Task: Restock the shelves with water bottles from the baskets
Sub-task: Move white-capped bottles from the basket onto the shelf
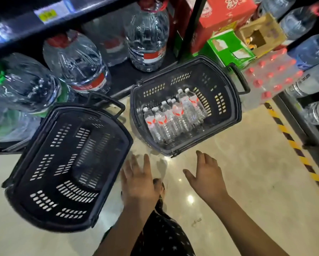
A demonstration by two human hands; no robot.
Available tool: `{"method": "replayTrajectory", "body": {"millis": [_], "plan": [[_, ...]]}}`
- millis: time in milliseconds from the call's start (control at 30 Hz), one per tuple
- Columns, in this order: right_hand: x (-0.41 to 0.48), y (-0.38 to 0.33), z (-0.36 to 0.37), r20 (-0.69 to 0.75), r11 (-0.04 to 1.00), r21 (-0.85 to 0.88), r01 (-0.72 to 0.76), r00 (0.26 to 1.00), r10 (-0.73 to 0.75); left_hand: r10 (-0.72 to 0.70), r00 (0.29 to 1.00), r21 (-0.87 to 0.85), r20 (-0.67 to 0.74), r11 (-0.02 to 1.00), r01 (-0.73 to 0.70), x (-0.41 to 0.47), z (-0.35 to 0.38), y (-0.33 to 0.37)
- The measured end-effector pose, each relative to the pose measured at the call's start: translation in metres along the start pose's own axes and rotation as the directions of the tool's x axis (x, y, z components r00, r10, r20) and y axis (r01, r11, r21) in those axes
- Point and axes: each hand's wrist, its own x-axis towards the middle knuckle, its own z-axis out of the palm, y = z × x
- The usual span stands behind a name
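Both empty, fingers spread: left hand, right hand. Water bottles lie just ahead of them in basket. Best to grip bodies, not caps.

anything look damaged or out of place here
The brown cardboard box at the upper right has a ragged opening in its face, and the green carton beside it shows pale, ripped-looking patches. Nothing looks spilled.

Left hand and right hand bare, forearms uncovered to the frame edge; black garment with small white star print shows at 6 o'clock between them.
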Motion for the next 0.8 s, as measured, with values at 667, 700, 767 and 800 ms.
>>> {"method": "replayTrajectory", "body": {"millis": [667,700,767,800], "plan": [[0.07,-0.029,-0.005,0.11,0.968,0.195,-0.161,0.984,0.141,0.069,0.997,-0.015,0.047,0.998,-0.069,0.118,-0.046,0.0],[0.077,-0.022,-0.007,0.11,0.969,0.19,-0.158,0.984,0.138,0.046,0.996,-0.011,0.072,0.999,-0.045,0.125,-0.045,0.006],[0.095,-0.005,-0.013,0.114,0.97,0.18,-0.164,0.983,0.145,0.035,0.996,0.0,0.081,0.999,-0.035,0.136,-0.043,0.019],[0.105,0.004,-0.018,0.122,0.969,0.183,-0.167,0.982,0.146,0.029,0.997,-0.01,0.071,1.0,-0.028,0.142,-0.043,0.027]]}}
